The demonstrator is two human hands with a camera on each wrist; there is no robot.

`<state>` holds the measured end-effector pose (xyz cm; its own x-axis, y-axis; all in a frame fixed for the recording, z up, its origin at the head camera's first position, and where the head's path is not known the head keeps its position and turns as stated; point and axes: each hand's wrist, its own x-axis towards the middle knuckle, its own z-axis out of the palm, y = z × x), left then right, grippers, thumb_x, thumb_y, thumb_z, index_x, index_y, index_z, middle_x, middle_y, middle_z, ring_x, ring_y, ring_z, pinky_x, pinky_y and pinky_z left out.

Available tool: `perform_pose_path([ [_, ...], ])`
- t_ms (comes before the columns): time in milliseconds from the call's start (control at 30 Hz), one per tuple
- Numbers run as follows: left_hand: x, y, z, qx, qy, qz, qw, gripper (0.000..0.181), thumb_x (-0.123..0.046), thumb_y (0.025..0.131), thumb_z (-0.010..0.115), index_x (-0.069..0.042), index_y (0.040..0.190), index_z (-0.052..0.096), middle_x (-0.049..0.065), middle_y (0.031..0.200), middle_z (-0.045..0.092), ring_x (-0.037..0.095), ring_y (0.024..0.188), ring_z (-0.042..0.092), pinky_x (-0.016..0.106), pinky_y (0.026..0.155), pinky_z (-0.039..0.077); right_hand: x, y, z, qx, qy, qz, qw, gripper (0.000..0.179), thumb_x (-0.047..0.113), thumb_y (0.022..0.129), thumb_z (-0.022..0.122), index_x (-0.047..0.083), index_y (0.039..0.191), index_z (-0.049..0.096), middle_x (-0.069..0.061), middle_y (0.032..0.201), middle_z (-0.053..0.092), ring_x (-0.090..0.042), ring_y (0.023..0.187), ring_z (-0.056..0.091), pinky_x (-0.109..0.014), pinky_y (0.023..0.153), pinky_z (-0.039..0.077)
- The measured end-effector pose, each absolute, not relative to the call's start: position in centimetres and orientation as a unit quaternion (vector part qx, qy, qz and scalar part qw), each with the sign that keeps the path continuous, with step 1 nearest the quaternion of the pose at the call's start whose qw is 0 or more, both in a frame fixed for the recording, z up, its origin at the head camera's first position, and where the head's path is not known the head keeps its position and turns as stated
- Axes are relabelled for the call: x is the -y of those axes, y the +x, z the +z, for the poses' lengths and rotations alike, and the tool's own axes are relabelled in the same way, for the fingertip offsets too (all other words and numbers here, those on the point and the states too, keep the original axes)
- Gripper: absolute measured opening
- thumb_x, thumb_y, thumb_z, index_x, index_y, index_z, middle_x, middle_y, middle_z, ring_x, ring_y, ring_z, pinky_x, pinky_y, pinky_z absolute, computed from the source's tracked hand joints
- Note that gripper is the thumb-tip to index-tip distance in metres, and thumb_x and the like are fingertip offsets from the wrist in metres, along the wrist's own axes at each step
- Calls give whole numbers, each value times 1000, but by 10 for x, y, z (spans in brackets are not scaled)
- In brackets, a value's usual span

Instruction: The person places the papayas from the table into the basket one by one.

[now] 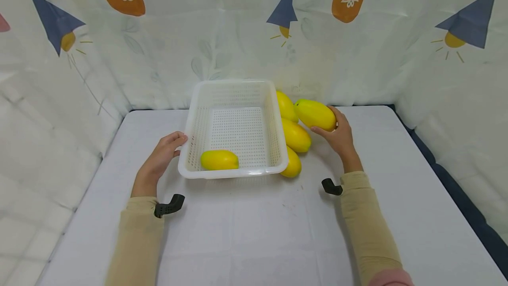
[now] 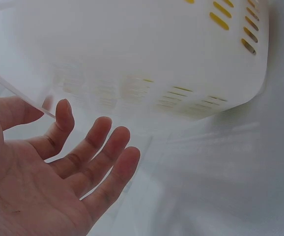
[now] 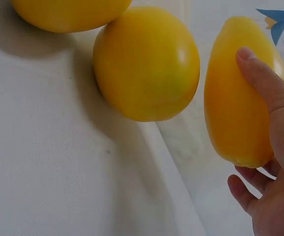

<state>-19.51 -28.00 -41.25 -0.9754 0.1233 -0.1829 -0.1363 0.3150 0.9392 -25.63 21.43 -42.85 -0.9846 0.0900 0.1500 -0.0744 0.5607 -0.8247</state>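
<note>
A white plastic basket (image 1: pixel 234 173) with slotted sides stands on the table, one yellow mango (image 1: pixel 219 160) lying inside at its near left. My left hand (image 1: pixel 164 151) pinches the basket's left rim; the left wrist view shows thumb and index finger at the edge, the other fingers spread below. On the right, my right hand (image 1: pixel 339 136) grips another yellow mango (image 3: pixel 240 98), thumb along one side and fingers around the other. Three more mangoes rest in a row against the basket's right side, such as the middle mango (image 1: pixel 295 136); the basket partly hides them.
A white cloth covers the table (image 1: pixel 254 233). Behind it hangs a pale patterned curtain (image 1: pixel 238 34), close to the table's back edge, with more curtain at both sides. A black wrist mount (image 1: pixel 169 205) juts inward from the left sleeve, and another mount (image 1: pixel 331 186) from the right.
</note>
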Motion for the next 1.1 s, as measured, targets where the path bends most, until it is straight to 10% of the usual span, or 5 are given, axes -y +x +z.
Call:
perform_pose_path([
  [1100, 279, -195, -412, -803, 4, 586, 108, 43, -45, 101, 43, -2, 108, 49, -4, 115, 51, 11, 114, 43, 36, 98, 37, -196, -233, -420, 871, 29, 474, 129, 87, 43, 78, 79, 23, 149, 34, -5, 150, 41, -26, 128, 41, -48, 102, 36],
])
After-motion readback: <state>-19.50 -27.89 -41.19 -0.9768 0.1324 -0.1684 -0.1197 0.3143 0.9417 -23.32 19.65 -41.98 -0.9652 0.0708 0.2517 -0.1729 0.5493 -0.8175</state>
